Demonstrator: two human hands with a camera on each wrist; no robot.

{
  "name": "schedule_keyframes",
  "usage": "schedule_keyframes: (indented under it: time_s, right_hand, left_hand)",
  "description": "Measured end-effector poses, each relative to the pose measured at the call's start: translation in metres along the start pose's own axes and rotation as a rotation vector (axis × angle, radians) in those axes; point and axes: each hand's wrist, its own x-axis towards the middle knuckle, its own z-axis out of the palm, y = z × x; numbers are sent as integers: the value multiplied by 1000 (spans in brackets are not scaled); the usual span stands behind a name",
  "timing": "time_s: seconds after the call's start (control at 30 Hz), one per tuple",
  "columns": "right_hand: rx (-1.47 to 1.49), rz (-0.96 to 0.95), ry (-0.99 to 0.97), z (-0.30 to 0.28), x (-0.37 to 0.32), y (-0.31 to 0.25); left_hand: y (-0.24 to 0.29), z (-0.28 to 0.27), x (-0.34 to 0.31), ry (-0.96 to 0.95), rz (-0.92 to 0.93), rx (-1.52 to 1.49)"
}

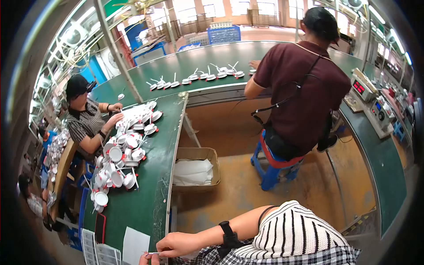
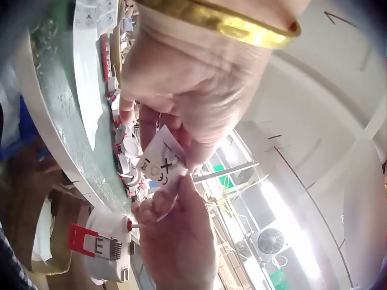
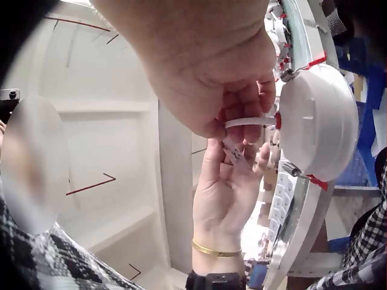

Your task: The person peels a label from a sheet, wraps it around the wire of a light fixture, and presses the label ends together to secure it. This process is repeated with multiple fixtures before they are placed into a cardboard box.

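A round white lamp (image 3: 317, 124) with metal clips and red tabs hangs beside the hands, its white cable (image 3: 248, 122) running to the fingers of my right hand (image 3: 211, 66), which pinch it. Below, my left hand (image 3: 224, 199), wearing a gold bracelet, pinches a small white printed label (image 3: 236, 154) at the cable. In the left wrist view the label (image 2: 162, 162) shows black marks between my left hand (image 2: 193, 78) and my right hand (image 2: 181, 241). The head view has my right hand (image 1: 177, 245) at the bench edge and a bit of my left hand (image 1: 148, 259); the lamp is hidden there.
Many white lamps (image 1: 115, 154) are heaped on the green bench (image 1: 152, 190). Label sheets (image 1: 136, 245) and a red-edged dark object (image 1: 100, 227) lie nearer. A cardboard box (image 1: 215, 170) stands beside the bench. One person (image 1: 81, 117) works at left; another (image 1: 300, 92) sits ahead.
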Motion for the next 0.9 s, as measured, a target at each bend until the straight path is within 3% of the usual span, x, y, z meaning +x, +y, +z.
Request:
schedule_keyframes:
  time_s: [0.07, 0.13, 0.17, 0.27, 0.37, 0.43, 0.53, 0.6, 0.67, 0.7, 0.73, 0.83, 0.87, 0.9]
  right_hand:
    - [-88, 24, -16, -8, -5, 1]
    - [-185, -48, 13, -14, -9, 7]
    - [-282, -136, 30, -16, -9, 9]
    - [-175, -72, 79, -15, -9, 12]
    - [-168, -66, 47, -14, -7, 11]
    - [-129, -47, 22, -14, -6, 9]
    - [-73, -13, -24, -13, -3, 8]
    - [-89, -64, 58, -11, -2, 9]
    - [10, 108, 137, -28, 0, 11]
    - [-6, 122, 200, -32, 1, 14]
    - [40, 178, 187, -35, 4, 11]
    - [217, 393, 115, -23, 18, -16]
    - [344, 415, 109, -14, 20, -16]
    - [383, 412, 57, -8, 23, -18]
  left_hand:
    - [-4, 5, 8, -26, -15, 31]
    - [-12, 8, 18, -32, 285, 246]
    - [-9, 10, 18, -38, 279, 249]
    - [18, 15, 13, -9, 78, -13]
    - [0, 9, 20, -38, 130, -248]
    - [-7, 5, 17, -53, 23, -189]
    - [-17, -4, 15, -12, 124, 92]
    - [-13, -9, 13, 63, 77, 78]
    - [-34, -28, 11, 216, 43, 84]
    - [-63, -41, 23, 164, 109, -24]
    - [-56, -31, 19, 213, 142, -41]
    - [-22, -13, 5, 64, 241, -158]
    - [-27, -16, 2, 34, 164, -86]
    - [-41, -12, 5, 40, 234, -138]
